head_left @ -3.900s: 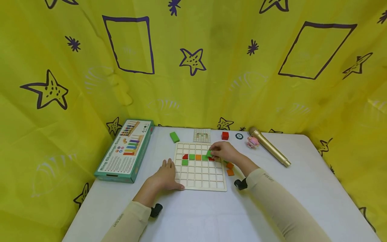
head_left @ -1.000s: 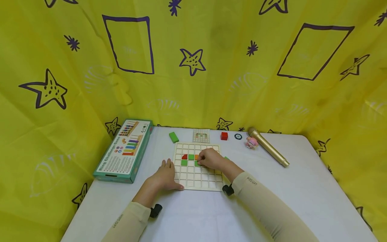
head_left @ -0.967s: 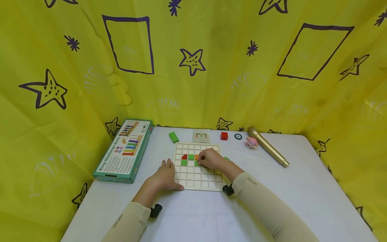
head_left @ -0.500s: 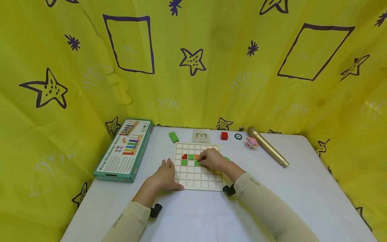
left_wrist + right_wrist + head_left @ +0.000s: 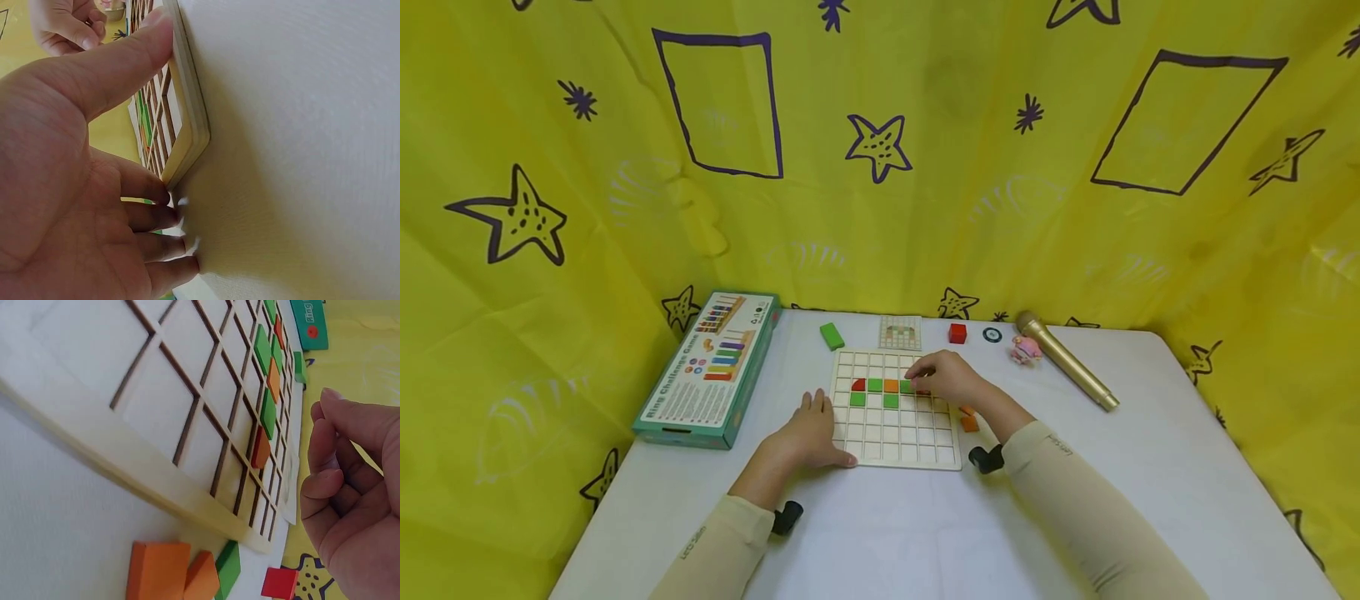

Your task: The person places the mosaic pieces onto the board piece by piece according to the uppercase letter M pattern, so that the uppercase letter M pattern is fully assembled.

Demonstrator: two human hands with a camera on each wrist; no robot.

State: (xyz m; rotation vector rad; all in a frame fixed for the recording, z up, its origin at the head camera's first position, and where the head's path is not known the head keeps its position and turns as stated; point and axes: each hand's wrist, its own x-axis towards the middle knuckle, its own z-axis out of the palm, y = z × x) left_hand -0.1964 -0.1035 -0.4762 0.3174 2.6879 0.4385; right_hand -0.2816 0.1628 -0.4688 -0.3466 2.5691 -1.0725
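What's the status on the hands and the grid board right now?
Left hand flat, steadying grid board. Right hand loosely curled above the coloured tiles, holding nothing. Spare orange pieces beside board.

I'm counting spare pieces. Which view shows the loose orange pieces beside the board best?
The right wrist view: the orange pieces lie large and unobstructed by the board's edge. The head view shows them small beside the right hand; the left wrist view shows none.

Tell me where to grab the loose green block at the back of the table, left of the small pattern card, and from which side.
Take the green block by its two long sides, coming straight down from above. It lies flat on the white table as a short bar angled slightly, with bare table on both long sides, so a thumb and finger should fit across its narrow width. The grid board sits nearer, apart from it.
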